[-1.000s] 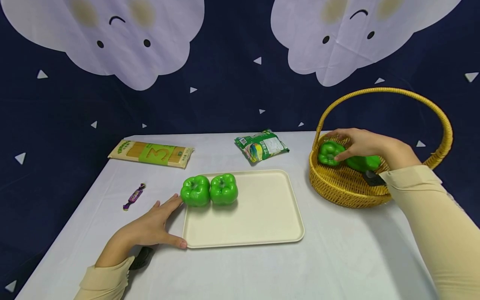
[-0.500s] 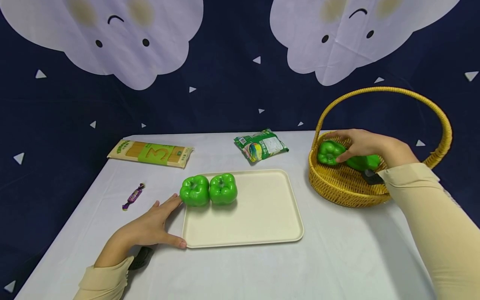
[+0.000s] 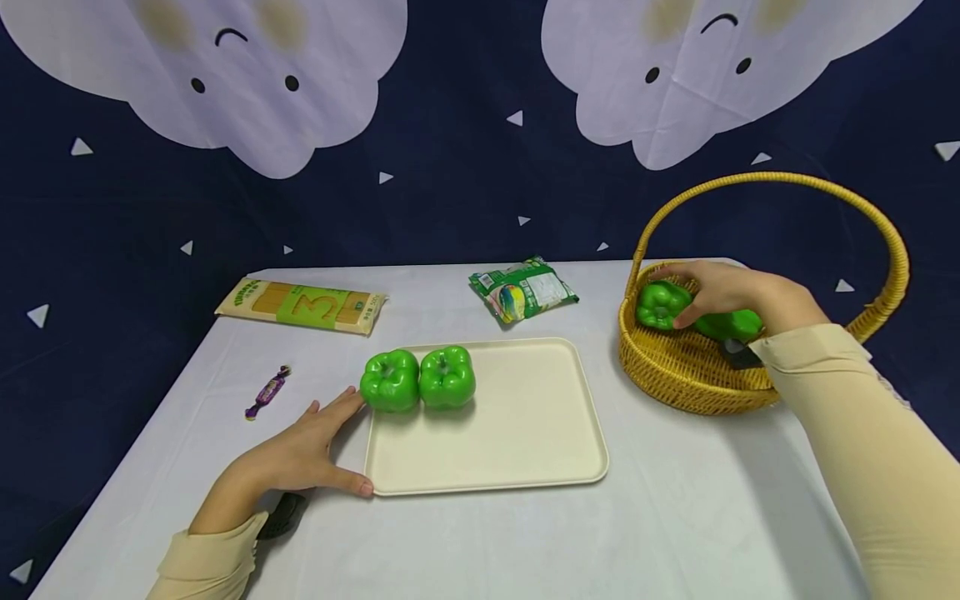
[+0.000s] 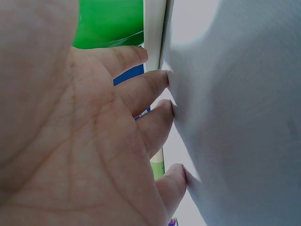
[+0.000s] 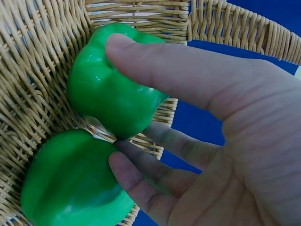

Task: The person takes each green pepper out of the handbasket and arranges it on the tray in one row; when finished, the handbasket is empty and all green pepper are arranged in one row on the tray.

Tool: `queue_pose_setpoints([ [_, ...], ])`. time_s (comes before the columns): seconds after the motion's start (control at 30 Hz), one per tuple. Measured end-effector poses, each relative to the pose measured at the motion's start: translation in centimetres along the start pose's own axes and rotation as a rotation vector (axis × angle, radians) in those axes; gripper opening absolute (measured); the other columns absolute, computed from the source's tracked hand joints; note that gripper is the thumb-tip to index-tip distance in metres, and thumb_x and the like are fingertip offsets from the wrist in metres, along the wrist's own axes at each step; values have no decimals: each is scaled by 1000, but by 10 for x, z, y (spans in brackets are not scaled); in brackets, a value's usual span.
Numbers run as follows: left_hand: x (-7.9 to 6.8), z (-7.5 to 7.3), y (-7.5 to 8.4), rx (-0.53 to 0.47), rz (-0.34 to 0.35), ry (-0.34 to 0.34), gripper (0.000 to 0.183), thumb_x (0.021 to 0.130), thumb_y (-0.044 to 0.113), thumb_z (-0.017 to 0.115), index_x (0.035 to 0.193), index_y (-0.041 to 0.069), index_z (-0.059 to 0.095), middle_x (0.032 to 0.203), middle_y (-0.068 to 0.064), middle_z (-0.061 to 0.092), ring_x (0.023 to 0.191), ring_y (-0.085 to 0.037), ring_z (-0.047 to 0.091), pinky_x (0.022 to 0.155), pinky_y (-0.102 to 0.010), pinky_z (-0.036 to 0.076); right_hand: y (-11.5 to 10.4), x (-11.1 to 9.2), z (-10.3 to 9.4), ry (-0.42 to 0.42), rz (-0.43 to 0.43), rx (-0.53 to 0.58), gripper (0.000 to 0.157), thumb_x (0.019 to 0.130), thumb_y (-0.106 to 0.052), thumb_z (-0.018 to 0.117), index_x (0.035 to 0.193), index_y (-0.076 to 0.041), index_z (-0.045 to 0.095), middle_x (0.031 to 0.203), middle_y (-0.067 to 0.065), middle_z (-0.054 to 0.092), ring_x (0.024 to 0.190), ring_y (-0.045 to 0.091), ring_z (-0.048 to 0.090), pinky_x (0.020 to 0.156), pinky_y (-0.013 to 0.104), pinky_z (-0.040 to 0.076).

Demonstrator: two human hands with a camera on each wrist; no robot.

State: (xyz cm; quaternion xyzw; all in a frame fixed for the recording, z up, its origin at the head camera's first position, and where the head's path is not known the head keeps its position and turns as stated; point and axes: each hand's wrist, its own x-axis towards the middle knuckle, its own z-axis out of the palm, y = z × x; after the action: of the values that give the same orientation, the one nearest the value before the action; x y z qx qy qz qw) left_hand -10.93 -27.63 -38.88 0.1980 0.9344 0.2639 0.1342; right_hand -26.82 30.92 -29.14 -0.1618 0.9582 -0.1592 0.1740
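Very little has changed over the last second: the right forearm (image 3: 840, 417) has edged slightly toward nine o'clock, while the peppers have kept their places. The right hand (image 3: 723, 287) reaches into the wicker basket (image 3: 690, 392), which sits between two and three o'clock of the tray (image 3: 532, 425). It is partly closed around the gripped pepper (image 3: 657, 305), at the basket's ten to eleven o'clock, with the thumb over it and fingers going behind; the hidden fingertips make the firmness of that hold hard to judge. The loose pepper (image 3: 738, 326) lies just beside it, toward three o'clock.

At the tray's ten o'clock stand the outer pepper (image 3: 390, 382) and the inner pepper (image 3: 447, 378), side by side. The left hand (image 3: 303, 454) has not shifted: fingers spread, holding nothing, its thumb touching the tray's corner near eight o'clock. For the work in hand, this looks like a pause at the grasp, with the gripped pepper not yet clear of the basket.
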Motion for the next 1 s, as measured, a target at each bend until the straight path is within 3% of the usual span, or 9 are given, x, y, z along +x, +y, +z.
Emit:
queue_pose_setpoints([
  [0.27, 0, -1, 0, 0, 3, -3, 139, 64, 65, 96, 168, 2, 29, 174, -26, 30, 163, -53, 21, 125, -83, 8, 2, 2, 1, -8, -41, -23, 84, 83, -7, 90, 156, -3, 50, 161, 39, 39, 144, 61, 41, 116, 79, 37],
  [0.47, 0, -1, 1, -1, 4, -3, 140, 64, 65, 96, 169, 2, 29, 174, -26, 29, 163, -53, 21, 125, -83, 8, 1, 4, 1, -8, -66, -44, 85, 80, -3, 91, 155, -2, 51, 156, 39, 46, 138, 58, 50, 112, 74, 45],
  [1.0, 0, 0, 0, -8, -1, -1, 139, 65, 64, 96, 168, 1, 29, 174, -26, 29, 163, -53, 20, 126, -82, 7, -3, 1, 1, -21, -57, -45, 86, 75, 3, 90, 153, -3, 53, 147, 40, 53, 124, 47, 60, 104, 65, 53],
])
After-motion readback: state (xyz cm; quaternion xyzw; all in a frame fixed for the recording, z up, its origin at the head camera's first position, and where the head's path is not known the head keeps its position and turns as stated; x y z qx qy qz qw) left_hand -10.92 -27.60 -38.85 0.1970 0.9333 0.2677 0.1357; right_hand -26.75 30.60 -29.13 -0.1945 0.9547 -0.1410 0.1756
